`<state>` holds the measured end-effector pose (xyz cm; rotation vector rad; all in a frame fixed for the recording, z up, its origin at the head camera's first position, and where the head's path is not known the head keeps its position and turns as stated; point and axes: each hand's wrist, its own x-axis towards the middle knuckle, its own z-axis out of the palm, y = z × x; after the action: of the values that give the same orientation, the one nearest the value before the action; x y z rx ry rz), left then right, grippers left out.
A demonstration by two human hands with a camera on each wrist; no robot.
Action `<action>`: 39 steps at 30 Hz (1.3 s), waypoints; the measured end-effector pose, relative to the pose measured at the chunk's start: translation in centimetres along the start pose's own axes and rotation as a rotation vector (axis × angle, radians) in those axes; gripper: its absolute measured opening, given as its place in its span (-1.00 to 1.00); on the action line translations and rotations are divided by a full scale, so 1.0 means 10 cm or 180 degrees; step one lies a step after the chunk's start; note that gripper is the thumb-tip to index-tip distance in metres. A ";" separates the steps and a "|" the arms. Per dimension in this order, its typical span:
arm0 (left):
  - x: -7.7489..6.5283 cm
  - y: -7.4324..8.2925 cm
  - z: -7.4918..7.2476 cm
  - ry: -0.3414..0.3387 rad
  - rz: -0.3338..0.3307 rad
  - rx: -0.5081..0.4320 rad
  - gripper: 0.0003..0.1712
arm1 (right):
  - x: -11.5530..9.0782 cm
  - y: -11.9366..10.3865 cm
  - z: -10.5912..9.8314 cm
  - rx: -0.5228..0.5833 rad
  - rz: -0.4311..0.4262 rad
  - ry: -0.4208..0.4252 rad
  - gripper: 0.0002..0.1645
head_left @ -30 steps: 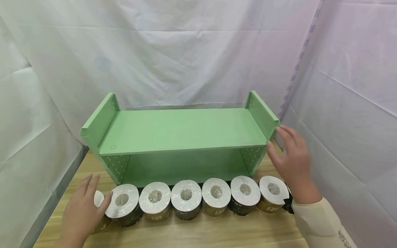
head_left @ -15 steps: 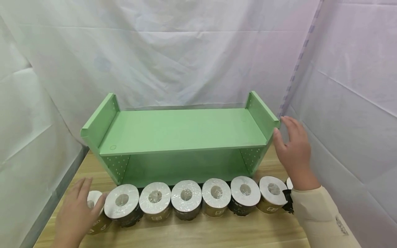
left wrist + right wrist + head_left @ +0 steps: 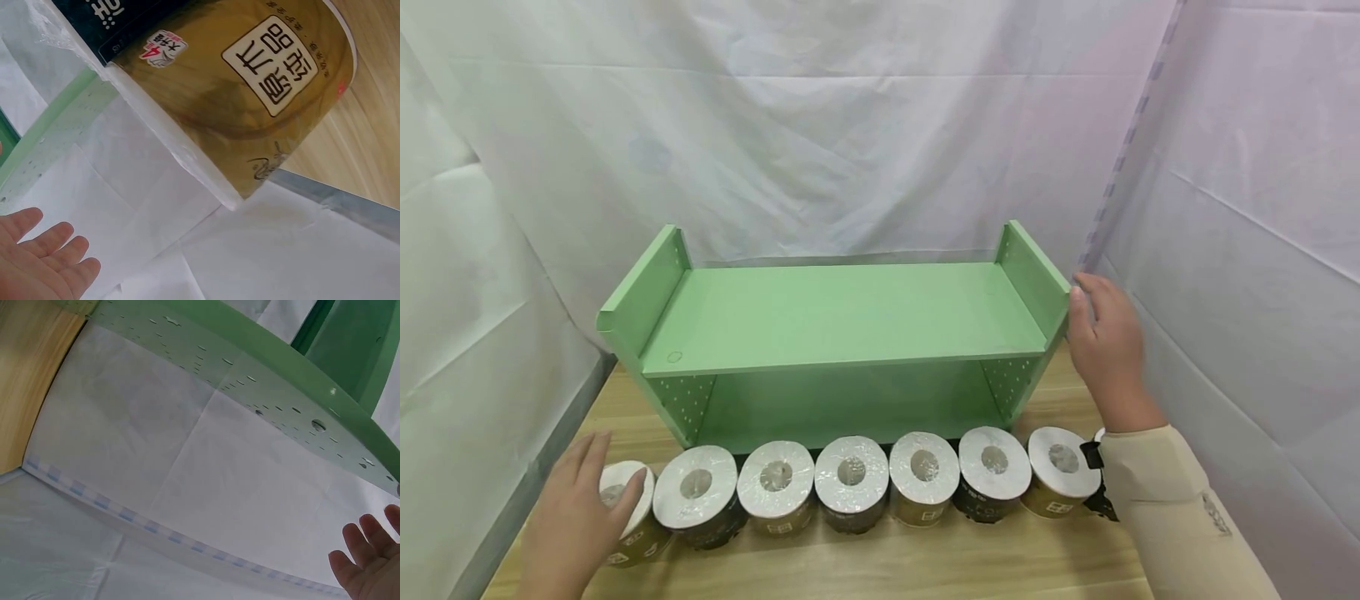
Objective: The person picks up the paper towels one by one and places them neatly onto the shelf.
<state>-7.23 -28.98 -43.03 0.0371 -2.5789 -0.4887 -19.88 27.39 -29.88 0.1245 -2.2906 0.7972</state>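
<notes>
Left hand (image 3: 568,512), nearest: fingers straight and slightly apart, gripping nothing; its thumb overlaps the end roll (image 3: 643,533) in the head view, contact uncertain. Right sleeve (image 3: 1180,508): pale, smooth cloth. Rolls (image 3: 872,492): eight in an upright row on the table (image 3: 887,571), just in front of the shelf (image 3: 850,317), the rightmost mostly hidden by the sleeve. They are squat cylinders with hollow cores and white paper ends under glossy, wrinkled film; wrappers alternate gold and black. The table is pale, wood-grained.

Right hand (image 3: 1105,342): fingers loosely spread, thumb at the front edge of the right panel (image 3: 1037,267); whether it presses cannot be told. The shelf, probably painted metal, is matt green: a flat board between two upright, perforated panels, with a bay beneath. Behind hangs a white, creased sheet (image 3: 850,150).

The step in hand appears to be adjusting or steadying the shelf, the rolls already lined up. Further adjustment would call for firm contact at both panels, clear of the row.
</notes>
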 end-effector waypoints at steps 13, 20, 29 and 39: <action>-0.05 -0.03 -0.03 -0.0069 -0.0122 -0.0002 -0.19 | 0.09 0.05 0.01 0.0066 0.0244 -0.0394 -0.38; -0.08 -0.05 -0.01 -0.0156 -0.0193 -0.0018 -0.20 | 0.10 0.05 0.00 0.0131 0.0190 -0.0390 -0.39; -0.11 -0.15 0.05 -0.0308 -0.0330 -0.0092 -0.21 | 0.09 0.05 -0.02 0.0091 0.0286 -0.0378 -0.39; -0.15 -0.29 0.09 -0.0681 -0.0614 -0.0156 -0.11 | 0.08 0.04 -0.01 0.0069 0.0342 -0.0400 -0.38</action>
<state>-6.54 -31.22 -45.51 0.2300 -2.7857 -0.6584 -20.49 27.84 -29.50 0.0632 -2.4243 0.8917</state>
